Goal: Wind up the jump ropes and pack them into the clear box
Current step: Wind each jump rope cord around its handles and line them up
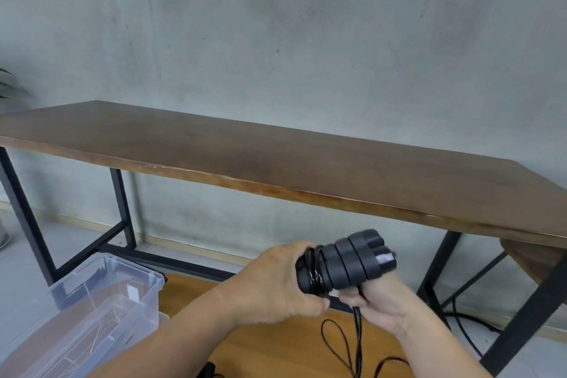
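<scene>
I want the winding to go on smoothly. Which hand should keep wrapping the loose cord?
Probably the right hand: it grips the cord hanging below, while the left hand holds the bundled handles.

I am holding two black jump rope handles [346,264] side by side, bundled as one pair, with one black cord [357,331] winding around them and trailing down in loops. My two hands are showing: one left hand [276,282] and one right hand [383,304]. One clear box [101,310] is sitting at lower left. One wooden desk [276,163] is standing ahead, and one plant [9,86] is peeking in at the left edge.
</scene>
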